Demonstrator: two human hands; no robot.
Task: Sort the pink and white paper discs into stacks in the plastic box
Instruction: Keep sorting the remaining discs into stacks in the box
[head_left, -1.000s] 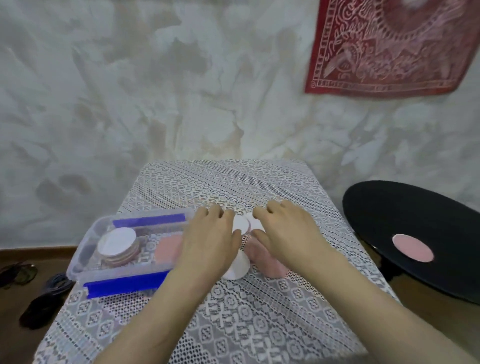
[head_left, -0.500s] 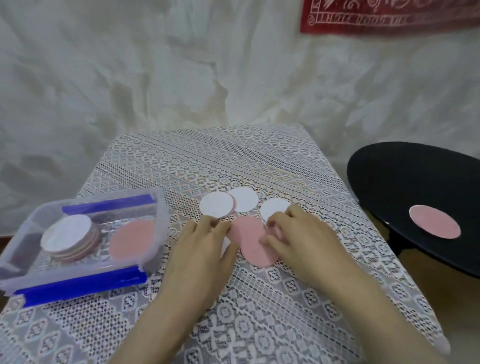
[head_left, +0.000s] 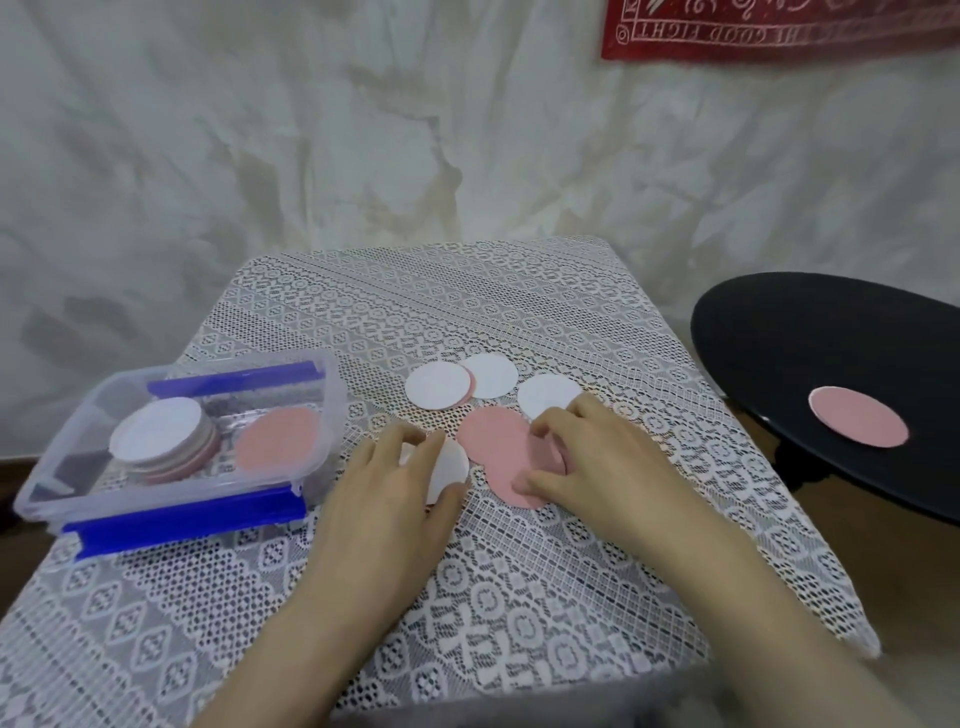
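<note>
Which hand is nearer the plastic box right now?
Left. The left hand, on a white disc, lies just right of the plastic box; the right hand is farther right, on the pink discs.

A room in a home, by the look of its furnishings: a small bench (head_left: 467, 312) dressed in a white lace tablecloth (head_left: 519, 597) stands against a creased, stained white backdrop (head_left: 260, 156). A red printed cloth hanging (head_left: 779, 31) shows at upper right, a round black side table (head_left: 805, 338) stands beside the bench, and a clip-lid plastic box (head_left: 171, 493) of the household kind sits on the lace.
</note>
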